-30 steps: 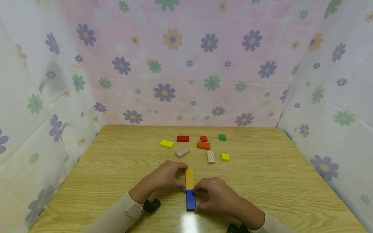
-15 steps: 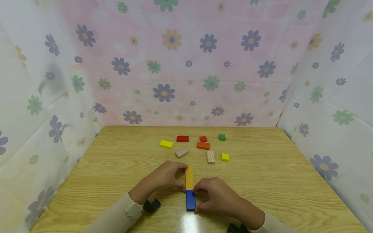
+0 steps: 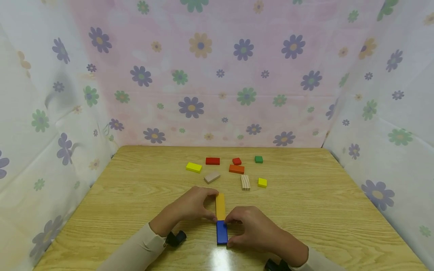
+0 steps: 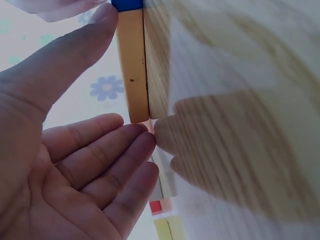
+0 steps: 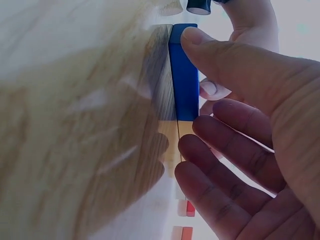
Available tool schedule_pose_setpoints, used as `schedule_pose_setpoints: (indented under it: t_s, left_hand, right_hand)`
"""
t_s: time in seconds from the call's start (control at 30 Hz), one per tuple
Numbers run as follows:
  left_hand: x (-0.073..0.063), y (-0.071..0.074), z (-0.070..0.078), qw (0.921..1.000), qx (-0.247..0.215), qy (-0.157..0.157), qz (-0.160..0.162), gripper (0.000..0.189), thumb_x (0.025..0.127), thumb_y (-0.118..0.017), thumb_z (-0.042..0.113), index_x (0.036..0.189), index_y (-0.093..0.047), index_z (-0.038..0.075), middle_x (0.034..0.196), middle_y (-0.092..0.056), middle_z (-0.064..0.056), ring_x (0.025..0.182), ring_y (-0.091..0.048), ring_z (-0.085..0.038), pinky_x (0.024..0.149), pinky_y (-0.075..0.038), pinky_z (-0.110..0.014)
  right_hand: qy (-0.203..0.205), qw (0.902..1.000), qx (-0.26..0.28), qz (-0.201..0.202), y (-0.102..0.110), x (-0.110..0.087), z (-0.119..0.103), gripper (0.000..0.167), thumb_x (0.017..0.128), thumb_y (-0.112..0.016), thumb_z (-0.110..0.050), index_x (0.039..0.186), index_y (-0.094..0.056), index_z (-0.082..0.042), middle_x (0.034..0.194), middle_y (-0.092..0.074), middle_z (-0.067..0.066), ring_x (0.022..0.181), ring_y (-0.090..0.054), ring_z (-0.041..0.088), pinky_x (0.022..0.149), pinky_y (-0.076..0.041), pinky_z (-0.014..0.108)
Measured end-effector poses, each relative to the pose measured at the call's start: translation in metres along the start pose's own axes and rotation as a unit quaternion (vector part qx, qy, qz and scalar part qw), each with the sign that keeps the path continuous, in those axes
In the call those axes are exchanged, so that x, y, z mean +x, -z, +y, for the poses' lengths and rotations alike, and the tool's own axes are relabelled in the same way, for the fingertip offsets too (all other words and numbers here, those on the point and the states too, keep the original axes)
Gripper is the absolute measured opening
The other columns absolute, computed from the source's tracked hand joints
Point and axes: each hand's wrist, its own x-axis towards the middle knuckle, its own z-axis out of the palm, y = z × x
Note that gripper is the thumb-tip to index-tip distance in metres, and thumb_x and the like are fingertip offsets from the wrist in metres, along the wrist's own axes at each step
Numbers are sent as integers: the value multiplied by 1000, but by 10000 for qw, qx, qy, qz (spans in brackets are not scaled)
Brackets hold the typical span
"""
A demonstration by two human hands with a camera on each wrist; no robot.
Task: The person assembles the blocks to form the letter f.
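Note:
An orange block (image 3: 220,207) and a blue block (image 3: 222,232) lie flat on the table, end to end in one line. My left hand (image 3: 191,205) holds the orange block lengthwise, fingertips at its far end and thumb near the seam. Along the blue block, my right hand (image 3: 254,227) keeps its thumb at the near end and its fingers near the seam. In the left wrist view the orange block (image 4: 132,65) shows its long side beside my thumb. The right wrist view shows my thumb against the end of the blue block (image 5: 185,75).
Beyond my hands lie loose blocks: plain wood (image 3: 212,177), striped wood (image 3: 245,182), long yellow (image 3: 194,167), small yellow (image 3: 262,183), dark red (image 3: 212,161), orange-red (image 3: 236,169), small red (image 3: 236,161) and green (image 3: 259,159). Flowered cloth (image 3: 217,82) encloses the table (image 3: 305,195).

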Motion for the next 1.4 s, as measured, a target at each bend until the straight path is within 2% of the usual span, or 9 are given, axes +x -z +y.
schedule_pose_setpoints:
  t_s: [0.27,0.53,0.8,1.4]
  left_hand:
    - [-1,0,3,10000,-13,80,-10,86,73,-93,47,142,-62,7,140,-66,-4,136,-57,-25,114,-44,-45]
    - [-1,0,6,9999,125,95,17,81,74,-93,48,137,-65,6,136,-68,-6,132,-59,-25,111,-47,-44]
    - [-2,2,10,9996,234,160,-15,81,74,-92,48,137,-65,5,136,-67,-7,132,-59,-26,112,-47,-44]
    - [0,0,8,9995,182,240,-26,83,73,-92,50,138,-65,7,137,-66,-6,132,-58,-25,111,-47,-44]
  right_hand:
    - [-107,9998,145,-21,2,0,-2,43,78,-90,-44,113,-75,-22,107,-72,-16,98,-65,-1,85,-57,27]
    - [77,9999,101,84,0,1,-2,43,78,-91,-41,112,-73,-23,111,-69,-16,99,-64,1,86,-57,26]
    - [88,9998,139,118,0,1,0,47,78,-91,-42,117,-73,-22,113,-69,-15,99,-64,2,86,-57,26]
    - [-44,9999,95,-74,1,2,1,45,80,-88,-46,117,-73,-25,114,-68,-18,101,-63,1,89,-56,27]
